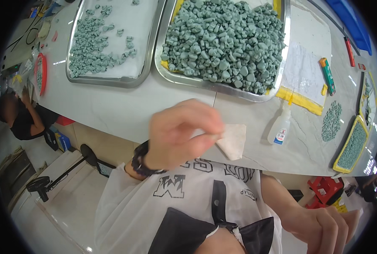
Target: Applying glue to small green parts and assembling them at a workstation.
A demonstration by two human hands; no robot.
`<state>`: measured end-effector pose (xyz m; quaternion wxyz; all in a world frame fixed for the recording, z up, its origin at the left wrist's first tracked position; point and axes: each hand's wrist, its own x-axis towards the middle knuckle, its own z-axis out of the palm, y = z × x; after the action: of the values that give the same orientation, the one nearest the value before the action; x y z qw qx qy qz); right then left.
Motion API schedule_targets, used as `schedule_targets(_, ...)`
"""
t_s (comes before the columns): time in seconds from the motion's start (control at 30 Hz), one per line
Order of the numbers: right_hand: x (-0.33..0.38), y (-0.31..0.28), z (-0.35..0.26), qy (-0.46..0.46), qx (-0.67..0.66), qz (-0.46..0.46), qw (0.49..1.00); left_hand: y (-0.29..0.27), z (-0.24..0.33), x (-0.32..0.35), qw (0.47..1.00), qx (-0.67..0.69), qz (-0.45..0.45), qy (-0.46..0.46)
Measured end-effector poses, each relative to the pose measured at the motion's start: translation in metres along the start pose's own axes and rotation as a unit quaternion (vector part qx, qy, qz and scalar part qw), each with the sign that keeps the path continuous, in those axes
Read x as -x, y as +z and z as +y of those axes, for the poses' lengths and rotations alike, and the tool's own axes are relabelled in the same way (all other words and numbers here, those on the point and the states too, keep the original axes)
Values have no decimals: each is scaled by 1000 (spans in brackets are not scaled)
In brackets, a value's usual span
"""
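My left hand hovers over the near edge of the table, a dark beaded bracelet round its wrist. Its thumb and forefinger close in a pinch; anything between the tips is too small or blurred to name. A pale square of cloth or paper lies just beyond those fingertips. At the lower right, below the table edge, my right hand has its fingers curled inward, hiding whatever may be in them. A white squeeze bottle with a yellow nozzle stands right of the square.
A metal tray heaped with small grey-green pieces sits ahead; another tray with fewer pieces is left of it. Rightward are a green-orange box, loose pieces and a yellow-rimmed tray. A person sits far left.
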<state>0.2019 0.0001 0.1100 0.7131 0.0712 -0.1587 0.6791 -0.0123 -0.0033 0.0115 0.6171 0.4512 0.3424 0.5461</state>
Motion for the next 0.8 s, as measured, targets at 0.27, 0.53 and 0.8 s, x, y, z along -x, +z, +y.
schedule_targets(0.27,-9,-21,2,-21,-8,-202,979,-86,49,-29,765,-587,247,99)
schedule_targets(0.53,11,-3,5,-225,229,-274,906,-72,49,-149,740,-643,-78,181)
schedule_targets(0.8,29,13,12,-486,335,-282,756,-94,3,-221,638,-752,-156,57)
